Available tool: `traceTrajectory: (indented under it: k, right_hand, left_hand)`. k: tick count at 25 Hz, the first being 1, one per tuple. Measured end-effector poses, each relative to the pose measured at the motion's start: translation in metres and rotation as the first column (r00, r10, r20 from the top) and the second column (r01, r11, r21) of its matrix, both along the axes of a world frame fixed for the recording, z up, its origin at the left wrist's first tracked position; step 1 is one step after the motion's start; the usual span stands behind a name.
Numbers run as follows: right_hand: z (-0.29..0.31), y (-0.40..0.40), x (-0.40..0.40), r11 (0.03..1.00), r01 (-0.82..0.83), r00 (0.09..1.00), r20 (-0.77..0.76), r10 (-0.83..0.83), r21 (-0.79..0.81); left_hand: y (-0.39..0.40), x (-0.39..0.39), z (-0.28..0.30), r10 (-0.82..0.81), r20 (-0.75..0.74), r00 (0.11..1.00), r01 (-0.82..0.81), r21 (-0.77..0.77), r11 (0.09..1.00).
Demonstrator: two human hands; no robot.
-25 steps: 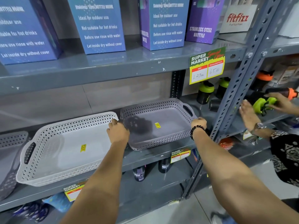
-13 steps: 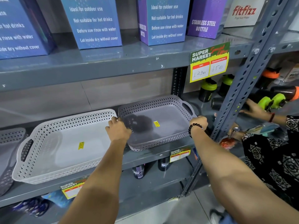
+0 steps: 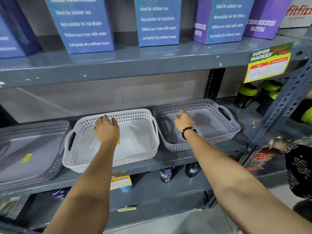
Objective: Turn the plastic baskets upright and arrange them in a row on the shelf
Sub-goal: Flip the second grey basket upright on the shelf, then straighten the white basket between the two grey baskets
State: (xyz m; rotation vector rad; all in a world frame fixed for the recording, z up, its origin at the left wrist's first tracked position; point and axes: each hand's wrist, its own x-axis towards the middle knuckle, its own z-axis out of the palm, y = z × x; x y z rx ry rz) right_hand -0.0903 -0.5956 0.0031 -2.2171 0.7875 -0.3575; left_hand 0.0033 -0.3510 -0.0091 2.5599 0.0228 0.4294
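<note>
Three perforated baskets are sitting upright in a row on the grey shelf (image 3: 152, 166): a grey basket (image 3: 202, 130) under the right hand (image 3: 184, 120), a white basket (image 3: 135, 141) under the left hand (image 3: 106, 129), another grey basket (image 3: 30, 154) further left. Both hands are hovering with fingers loosely spread, gripping nothing. A careless nudge risks pushing the overhanging front rims off the edge.
</note>
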Motion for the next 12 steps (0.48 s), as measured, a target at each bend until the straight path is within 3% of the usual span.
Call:
traceTrajectory:
  k: [6, 12]
  right_hand:
    - [-0.019, 0.076, 0.018, 0.997, -0.027, 0.990, -0.139, 0.036, 0.070]
    - [-0.022, 0.096, 0.027, 0.994, -0.005, 0.978, -0.209, -0.017, -0.107]
  left_hand:
    - [0.116, 0.028, -0.005, 0.109, -0.104, 0.989, -0.103, 0.065, 0.993]
    - [0.159, 0.035, -0.003, 0.148, -0.356, 0.923, -0.215, -0.158, 0.964]
